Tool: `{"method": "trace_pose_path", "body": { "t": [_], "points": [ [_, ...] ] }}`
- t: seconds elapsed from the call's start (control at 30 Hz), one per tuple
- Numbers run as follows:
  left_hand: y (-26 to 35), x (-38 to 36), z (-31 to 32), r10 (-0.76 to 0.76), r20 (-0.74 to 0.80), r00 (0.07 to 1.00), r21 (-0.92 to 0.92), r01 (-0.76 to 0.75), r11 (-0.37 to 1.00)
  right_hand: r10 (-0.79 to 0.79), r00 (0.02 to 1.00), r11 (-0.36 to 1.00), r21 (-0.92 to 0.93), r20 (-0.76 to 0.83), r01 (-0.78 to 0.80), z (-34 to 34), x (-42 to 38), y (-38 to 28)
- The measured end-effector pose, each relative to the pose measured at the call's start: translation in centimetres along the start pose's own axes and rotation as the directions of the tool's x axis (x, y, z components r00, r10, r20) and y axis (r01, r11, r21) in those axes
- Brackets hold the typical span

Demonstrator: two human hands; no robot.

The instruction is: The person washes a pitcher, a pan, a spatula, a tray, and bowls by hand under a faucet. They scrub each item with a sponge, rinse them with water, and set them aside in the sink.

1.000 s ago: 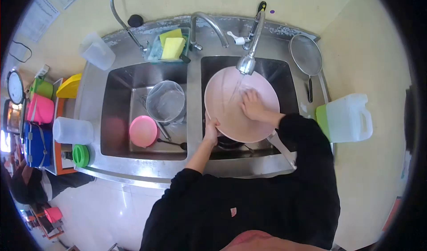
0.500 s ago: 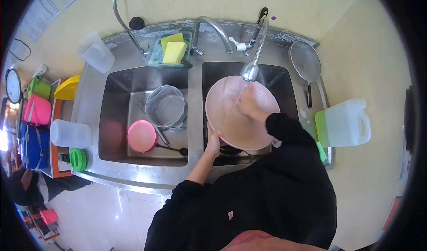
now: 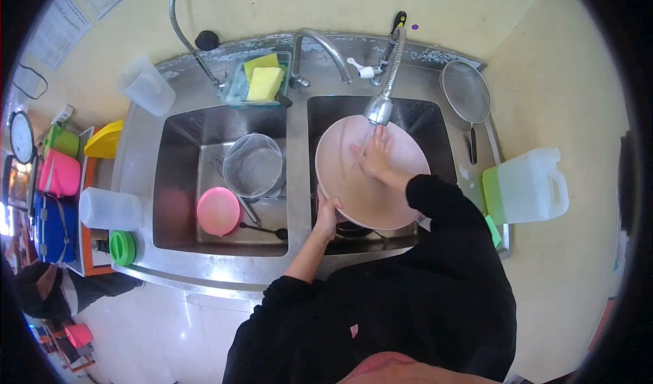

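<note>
A large pale pink bowl (image 3: 340, 159) is tilted over the right sink basin (image 3: 435, 139). My left hand (image 3: 328, 215) grips its lower left rim, with the fingers partly hidden behind the wall. Inside the bowl, my right hand (image 3: 375, 154) lies against the surface with fingers stretched out, holding nothing. Water runs from the spray faucet head (image 3: 379, 110) into the bowl, right by my right fingertips. Beneath the bowl, dark items in the basin are mostly covered.
In the left basin (image 3: 183, 180) lie a clear round container (image 3: 253, 165), a pink bowl (image 3: 219, 211) and a black spoon (image 3: 264, 231). Yellow sponges (image 3: 265, 83) sit in a tub behind. A strainer (image 3: 466, 93) and a jug of green liquid (image 3: 524, 187) stand right.
My right hand has shifted slightly within the bowl, and its fingers now show spread out and flat. My left hand keeps its hold on the rim.
</note>
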State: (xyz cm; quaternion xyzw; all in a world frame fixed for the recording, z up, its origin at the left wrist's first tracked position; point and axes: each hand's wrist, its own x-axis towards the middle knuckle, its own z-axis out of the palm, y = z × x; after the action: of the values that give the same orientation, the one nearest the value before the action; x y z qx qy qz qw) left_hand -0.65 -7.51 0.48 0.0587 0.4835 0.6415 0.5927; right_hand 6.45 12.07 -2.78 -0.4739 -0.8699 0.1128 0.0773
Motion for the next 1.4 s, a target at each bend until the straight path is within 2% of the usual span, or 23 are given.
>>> {"method": "trace_pose_path", "body": {
  "t": [0.07, 0.13, 0.17, 0.27, 0.33, 0.37, 0.4, 0.47, 0.53, 0.6, 0.63, 0.7, 0.8, 0.87, 0.93, 1.0, 1.03, 1.07, 1.1, 1.13, 1.23, 1.33, 1.4],
  "points": [
    [-0.4, -0.4, 0.5, -0.022, -0.003, 1.000, 0.002, 0.022, 1.000, -0.161, 0.977, 0.916, 0.347, -0.141, 0.201, 5.3, 1.8, -1.1],
    [0.9, -1.1, 1.9, 0.042, -0.007, 0.999, 0.031, -0.041, 0.999, -0.247, 0.941, 0.661, 0.671, -0.229, 0.337, 6.3, -0.3, -5.9],
    [1.1, -0.9, 1.8, 0.048, -0.012, 0.999, 0.059, -0.048, 0.997, -0.382, 0.906, 0.654, 0.638, -0.184, 0.405, 6.3, -1.8, -6.0],
    [1.5, -0.4, 1.6, 0.049, -0.025, 0.998, 0.092, -0.047, 0.995, -0.754, 0.590, 0.646, 0.484, 0.287, 0.590, 1.2, -7.9, -3.2],
    [1.3, -0.1, 1.4, 0.027, -0.038, 0.999, 0.050, -0.025, 0.998, -0.715, 0.353, 0.682, 0.490, 0.603, 0.544, -3.0, -9.2, 0.3],
    [1.4, 0.1, 1.2, 0.065, -0.044, 0.997, 0.055, -0.063, 0.996, -0.627, 0.306, 0.744, 0.434, 0.717, 0.508, -4.5, -8.7, 2.2],
    [1.3, 0.0, 0.9, 0.097, -0.051, 0.994, 0.065, -0.093, 0.994, -0.533, 0.299, 0.800, 0.358, 0.791, 0.481, -5.2, -8.1, 4.0],
    [1.3, 0.1, 0.9, 0.095, -0.057, 0.994, 0.084, -0.090, 0.992, -0.361, 0.444, 0.868, 0.122, 0.820, 0.481, -4.0, -4.3, 8.5],
    [1.3, -0.4, 0.9, 0.011, -0.067, 0.998, 0.117, -0.003, 0.993, -0.413, 0.552, 0.749, -0.074, 0.725, 0.658, -4.0, -0.3, 9.7],
    [1.6, -0.3, 0.7, 0.025, -0.040, 0.999, 0.110, -0.021, 0.994, -0.720, 0.481, 0.419, -0.239, 0.500, 0.876, -5.0, 4.5, 8.1],
    [1.4, -0.4, 0.7, 0.023, -0.029, 0.999, 0.101, -0.020, 0.995, -0.711, 0.596, 0.701, 0.443, 0.372, 0.559, -3.9, 6.4, 7.4],
    [1.4, 0.0, 0.8, -0.009, -0.015, 1.000, 0.088, 0.010, 0.996, -0.583, 0.708, 0.605, 0.794, 0.398, 0.052, -3.7, 8.6, 7.0],
    [1.0, 0.3, 0.2, -0.036, -0.027, 0.999, 0.077, 0.038, 0.996, -0.583, 0.711, 0.811, 0.241, 0.393, 0.533, -5.1, 7.7, 8.8],
    [1.3, 0.7, 0.4, -0.045, -0.032, 0.998, 0.039, 0.047, 0.998, -0.761, 0.610, 0.492, -0.415, 0.221, 0.765, -5.9, 4.3, 11.7],
    [1.6, 0.7, 0.8, -0.078, -0.037, 0.996, -0.022, 0.077, 0.997, -0.418, 0.897, 0.800, -0.410, 0.145, 0.439, -8.8, -0.7, 12.1],
    [-0.1, 2.9, -0.4, -0.088, 0.037, 0.995, -0.102, 0.092, 0.991, 0.117, 0.976, 0.992, -0.074, 0.185, -0.105, -10.8, -4.9, 13.3],
    [-0.8, 3.7, -0.7, -0.093, 0.074, 0.993, -0.140, 0.103, 0.985, 0.387, 0.751, 0.859, 0.087, 0.536, -0.504, -14.3, -6.2, 11.9],
    [-0.7, 3.8, -0.4, -0.089, 0.100, 0.991, -0.166, 0.105, 0.981, 0.431, 0.355, 0.550, 0.070, 0.830, -0.832, -17.1, -7.4, 10.6],
    [-0.4, 3.9, 0.2, -0.081, 0.125, 0.989, -0.192, 0.105, 0.976, 0.012, 0.165, 0.411, 0.146, 0.986, -0.900, -16.2, -8.9, 14.0],
    [-0.1, 4.3, 0.7, -0.066, 0.153, 0.986, -0.217, 0.099, 0.971, -0.005, 0.209, 0.325, 0.200, 0.978, -0.925, -18.9, -11.3, 9.8],
    [-1.6, 6.3, 0.8, -0.022, 0.293, 0.956, -0.332, 0.123, 0.935, -0.137, 0.389, 0.319, 0.413, 0.911, -0.853, -19.7, -13.9, 10.1],
    [-2.9, 8.5, 0.9, -0.062, 0.451, 0.890, -0.281, 0.208, 0.937, 0.034, 0.493, 0.273, 0.467, 0.869, -0.841, -23.6, -15.2, 7.1],
    [-3.8, 10.2, 1.9, -0.118, 0.167, 0.979, -0.011, 0.122, 0.993, 0.128, 0.532, 0.289, 0.482, 0.837, -0.827, -24.9, -16.1, 6.5]
  ]
}}
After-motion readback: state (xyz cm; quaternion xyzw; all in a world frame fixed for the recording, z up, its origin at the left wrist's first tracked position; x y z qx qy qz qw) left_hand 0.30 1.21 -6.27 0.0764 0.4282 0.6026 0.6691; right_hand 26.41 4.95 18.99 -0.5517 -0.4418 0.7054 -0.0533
